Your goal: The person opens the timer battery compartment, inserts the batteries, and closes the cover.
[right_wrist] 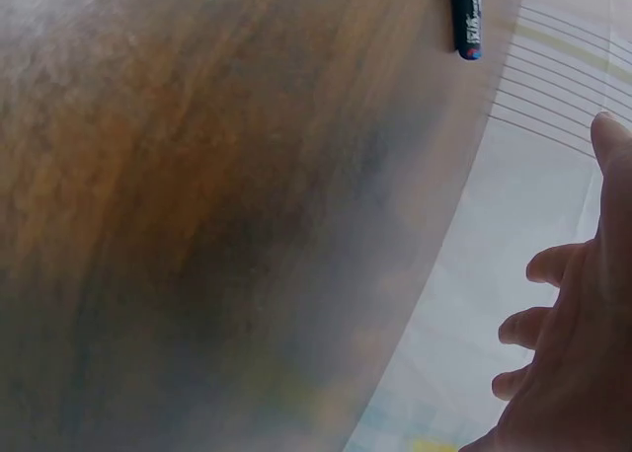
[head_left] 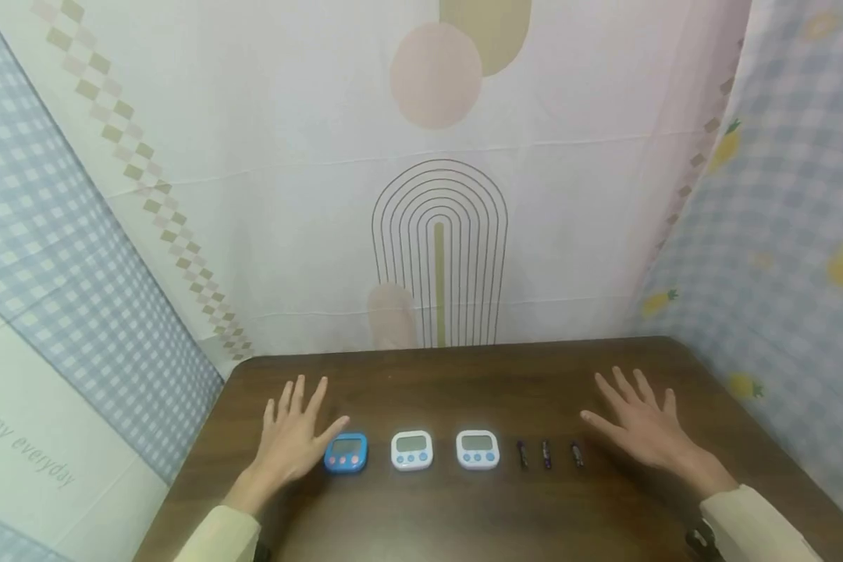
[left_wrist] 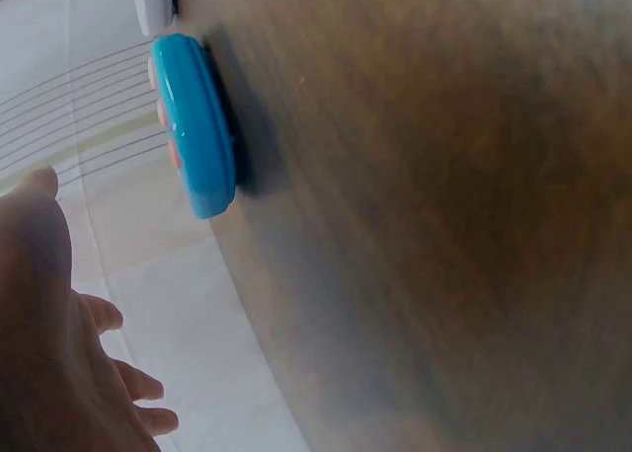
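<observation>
My left hand (head_left: 289, 439) is spread with straight fingers beside a blue digital timer (head_left: 346, 448), its thumb close to the timer's upper edge. The left wrist view shows that hand (left_wrist: 39, 304) raised off the table, apart from the blue timer (left_wrist: 197, 126). Two white digital timers (head_left: 411, 456) (head_left: 478, 455) lie in the same row, screens up. To their right are three small dark batteries (head_left: 523, 454) (head_left: 546, 454) (head_left: 577, 454). My right hand (head_left: 649, 431), fingers spread, hovers right of the batteries and holds nothing. One battery (right_wrist: 467, 23) shows at the top of the right wrist view.
The dark wooden table (head_left: 421, 515) has rounded back corners. A patterned white cloth (head_left: 309, 257) hangs behind it. Checked cloths hang at the left (head_left: 63, 172) and right (head_left: 780, 257), close to the table's sides.
</observation>
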Demonstrator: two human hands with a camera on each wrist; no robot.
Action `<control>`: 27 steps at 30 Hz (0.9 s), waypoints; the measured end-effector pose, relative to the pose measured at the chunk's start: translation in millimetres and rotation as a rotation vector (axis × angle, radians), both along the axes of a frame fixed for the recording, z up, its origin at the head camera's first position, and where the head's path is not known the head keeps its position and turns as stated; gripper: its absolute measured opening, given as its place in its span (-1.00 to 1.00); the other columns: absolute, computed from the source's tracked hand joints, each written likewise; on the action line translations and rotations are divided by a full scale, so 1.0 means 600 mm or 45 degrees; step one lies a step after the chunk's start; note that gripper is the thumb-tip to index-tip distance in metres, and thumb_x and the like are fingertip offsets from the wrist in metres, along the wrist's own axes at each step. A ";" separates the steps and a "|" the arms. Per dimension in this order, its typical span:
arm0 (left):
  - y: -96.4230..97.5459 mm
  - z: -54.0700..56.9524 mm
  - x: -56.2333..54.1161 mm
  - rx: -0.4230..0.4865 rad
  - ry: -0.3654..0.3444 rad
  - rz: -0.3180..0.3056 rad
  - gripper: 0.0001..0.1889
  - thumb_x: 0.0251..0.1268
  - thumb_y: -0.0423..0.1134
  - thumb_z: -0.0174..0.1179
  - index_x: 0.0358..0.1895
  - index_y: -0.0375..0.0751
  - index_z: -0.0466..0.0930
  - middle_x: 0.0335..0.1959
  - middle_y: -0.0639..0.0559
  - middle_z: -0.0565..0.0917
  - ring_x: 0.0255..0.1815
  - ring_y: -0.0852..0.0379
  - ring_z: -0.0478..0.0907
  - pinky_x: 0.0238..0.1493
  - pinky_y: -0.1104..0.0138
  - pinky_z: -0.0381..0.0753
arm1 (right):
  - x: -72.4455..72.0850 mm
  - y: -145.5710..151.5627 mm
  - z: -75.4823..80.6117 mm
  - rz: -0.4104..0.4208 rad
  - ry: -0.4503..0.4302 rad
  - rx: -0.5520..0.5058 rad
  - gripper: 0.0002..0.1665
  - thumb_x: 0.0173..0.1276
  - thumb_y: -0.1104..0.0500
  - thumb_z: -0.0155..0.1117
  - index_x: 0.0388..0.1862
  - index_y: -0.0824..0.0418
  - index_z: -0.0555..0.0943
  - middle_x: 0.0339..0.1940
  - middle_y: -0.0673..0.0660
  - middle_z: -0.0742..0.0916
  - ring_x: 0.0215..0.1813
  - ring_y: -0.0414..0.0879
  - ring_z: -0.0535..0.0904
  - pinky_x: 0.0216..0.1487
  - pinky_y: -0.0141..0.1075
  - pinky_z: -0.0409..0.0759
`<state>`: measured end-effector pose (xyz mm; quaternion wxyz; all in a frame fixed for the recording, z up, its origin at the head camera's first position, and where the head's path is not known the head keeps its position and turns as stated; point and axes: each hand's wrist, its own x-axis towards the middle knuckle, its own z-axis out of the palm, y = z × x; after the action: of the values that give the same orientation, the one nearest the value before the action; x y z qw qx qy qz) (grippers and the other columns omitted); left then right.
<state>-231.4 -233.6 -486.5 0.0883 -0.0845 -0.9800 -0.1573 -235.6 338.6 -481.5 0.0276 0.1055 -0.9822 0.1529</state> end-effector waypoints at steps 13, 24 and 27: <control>0.001 0.012 -0.001 0.006 -0.002 0.023 -0.04 0.53 0.46 -0.05 0.74 -0.06 -0.02 0.71 -0.47 -0.05 0.72 -0.50 -0.17 0.57 -0.53 -0.18 | -0.001 -0.010 -0.002 -0.003 0.005 0.001 0.08 0.58 -0.45 0.00 0.78 0.12 -0.02 0.74 0.49 -0.02 0.69 0.59 -0.32 0.34 0.74 -0.54; 0.027 0.014 -0.003 0.010 -0.033 0.027 -0.05 0.52 0.45 -0.04 0.74 -0.03 0.00 0.72 -0.44 -0.04 0.73 -0.47 -0.18 0.59 -0.50 -0.23 | 0.005 -0.036 0.001 -0.002 0.016 -0.005 0.10 0.57 -0.47 0.00 0.78 0.13 -0.02 0.74 0.49 -0.02 0.69 0.57 -0.32 0.34 0.69 -0.65; 0.042 0.016 -0.007 0.016 -0.041 0.012 -0.05 0.52 0.45 -0.02 0.74 -0.03 0.01 0.72 -0.43 -0.03 0.73 -0.45 -0.18 0.60 -0.49 -0.24 | 0.007 -0.044 0.000 0.006 0.023 0.000 0.10 0.56 -0.47 0.01 0.77 0.13 0.00 0.74 0.48 0.00 0.70 0.56 -0.30 0.35 0.69 -0.64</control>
<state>-235.4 -208.3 -477.1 0.0739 -0.0767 -0.9807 -0.1642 -231.6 312.1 -481.2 0.0360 0.1090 -0.9817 0.1519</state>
